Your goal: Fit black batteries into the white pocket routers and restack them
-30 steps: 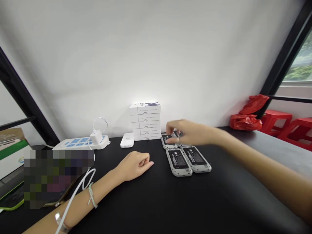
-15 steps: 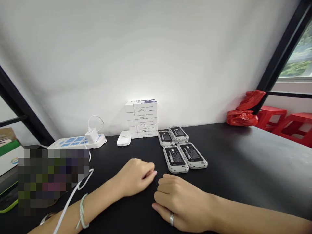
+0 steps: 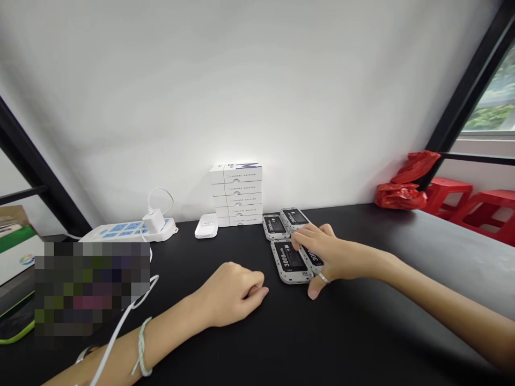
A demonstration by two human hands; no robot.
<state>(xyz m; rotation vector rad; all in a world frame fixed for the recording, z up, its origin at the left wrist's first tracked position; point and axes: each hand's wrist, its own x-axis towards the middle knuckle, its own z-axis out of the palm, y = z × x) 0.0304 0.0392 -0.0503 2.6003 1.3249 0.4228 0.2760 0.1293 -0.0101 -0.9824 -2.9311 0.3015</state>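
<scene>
Several white flat devices with black batteries marked 3000mAh lie on the black table in two rows. My right hand [image 3: 325, 254] is over the front right device [image 3: 314, 259] and hides much of it. Its fingers bend over the far end, while the thumb stretches apart, just past the near edge. Left of it lies the front left device [image 3: 288, 260]; behind are the rear left device [image 3: 276, 225] and the rear right device [image 3: 294, 216]. My left hand [image 3: 231, 295] rests on the table with curled fingers, nothing visible in them.
A stack of white boxes [image 3: 243, 201] stands against the wall, beside a small white flat stack [image 3: 206, 226]. At left are a power strip [image 3: 120, 231] with a charger [image 3: 153, 221] and a white cable [image 3: 120, 321]. Red plastic bags [image 3: 402, 195] lie at the far right.
My right hand has moved forward and right from beside my left hand to the front right device, its fingers spreading. My left hand stays curled in nearly the same place.
</scene>
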